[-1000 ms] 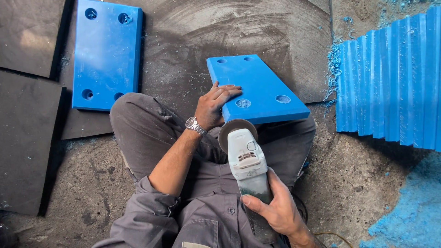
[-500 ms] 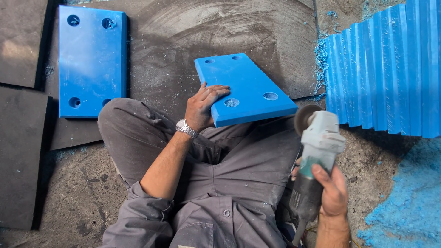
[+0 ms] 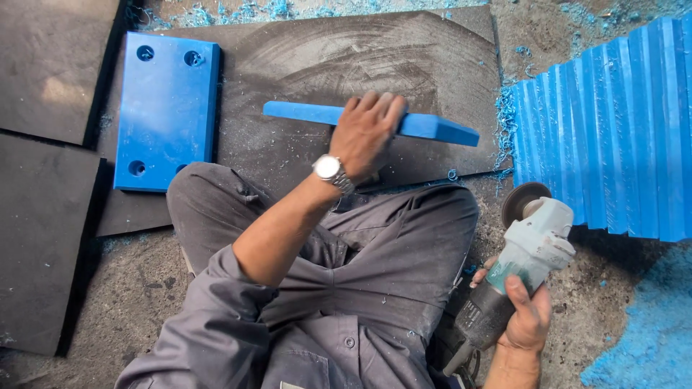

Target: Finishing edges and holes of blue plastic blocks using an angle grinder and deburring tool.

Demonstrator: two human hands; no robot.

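1. The left hand (image 3: 366, 134) grips the blue plate (image 3: 432, 128) on edge, at twelve o'clock from the knees — it could tip.
2. The right hand (image 3: 528, 323) clasps the angle grinder (image 3: 520, 253) at four o'clock — its disc could nick the trouser leg.

From my feed the scene is evenly lit by soft daylight, bright enough to read every surface. A pale sheen sits on the dark mat (image 3: 360, 65) and on the flat blue plate (image 3: 167, 108). Shadows are faint, short and diffuse. Focus is sharp throughout, with slight wide-angle stretching at the edges.
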